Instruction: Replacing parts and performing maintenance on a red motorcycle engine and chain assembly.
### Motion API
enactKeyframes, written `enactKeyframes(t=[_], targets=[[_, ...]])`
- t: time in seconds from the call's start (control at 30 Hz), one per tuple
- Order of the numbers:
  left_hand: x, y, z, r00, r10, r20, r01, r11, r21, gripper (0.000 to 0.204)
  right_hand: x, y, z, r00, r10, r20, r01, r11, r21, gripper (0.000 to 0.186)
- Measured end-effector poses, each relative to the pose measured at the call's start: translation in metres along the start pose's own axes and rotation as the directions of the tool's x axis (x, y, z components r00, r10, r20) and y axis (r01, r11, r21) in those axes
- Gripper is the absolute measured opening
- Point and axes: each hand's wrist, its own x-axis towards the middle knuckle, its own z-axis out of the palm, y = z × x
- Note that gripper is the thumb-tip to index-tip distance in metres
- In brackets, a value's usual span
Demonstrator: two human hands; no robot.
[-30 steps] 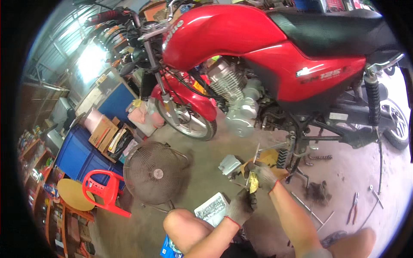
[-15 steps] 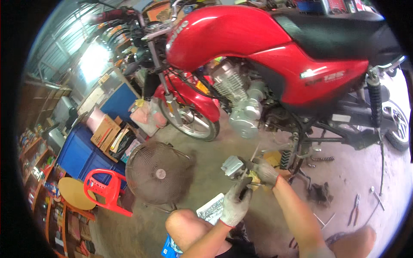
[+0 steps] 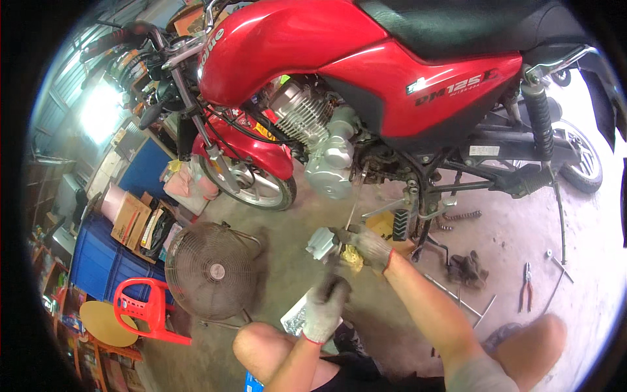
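Observation:
My right hand (image 3: 369,248), in a grey-white work glove with dark fingertips, grips a small silver-grey metal part (image 3: 320,243) above the floor. A crumpled yellow cloth (image 3: 353,259) hangs beneath those fingers. Just below and left of them is my left hand (image 3: 324,308), gloved alike and apart from the part; its fingers are smeared by motion. Under the left hand lies a white tray (image 3: 294,319) with small shiny contents, partly hidden. A thin metal rod (image 3: 356,199) runs from the motorcycle's underside down to my right hand.
A red motorcycle (image 3: 281,49) stands across the far side. To the left are a floor fan (image 3: 212,271), a red plastic chair (image 3: 140,310) and blue bins (image 3: 108,242). Pliers (image 3: 526,287), a T-handle wrench (image 3: 558,274) and dark gloves or rags (image 3: 467,269) lie on the right floor.
The view has shifted, so the motorcycle sits further left and higher. My left hand has drawn down, away from the metal part. My right hand keeps its hold.

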Motion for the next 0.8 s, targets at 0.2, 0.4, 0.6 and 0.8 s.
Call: enactKeyframes(t=[0.2,0.4,0.6,0.8], targets=[[0.007,0.004,0.004,0.976,-0.214,0.033,0.216,0.945,-0.245,0.024,-0.004,-0.009,-0.001,0.998,-0.041,0.05,0.036,0.994,0.1,0.03],[-0.005,0.007,0.005,0.978,0.059,0.201,-0.061,0.998,0.002,0.012,0.004,-0.002,-0.009,0.996,-0.088,-0.006,0.087,0.993,-0.084,0.037],[0.004,0.008,0.002,0.979,-0.205,-0.01,0.195,0.946,-0.259,0.028,0.003,-0.005,-0.012,0.997,-0.072,0.038,0.068,0.993,0.094,0.035],[-0.006,0.005,0.008,0.972,0.033,0.231,-0.045,0.998,0.045,0.058,-0.005,-0.012,-0.003,0.992,-0.12,-0.028,0.122,0.983,0.139,0.023]])
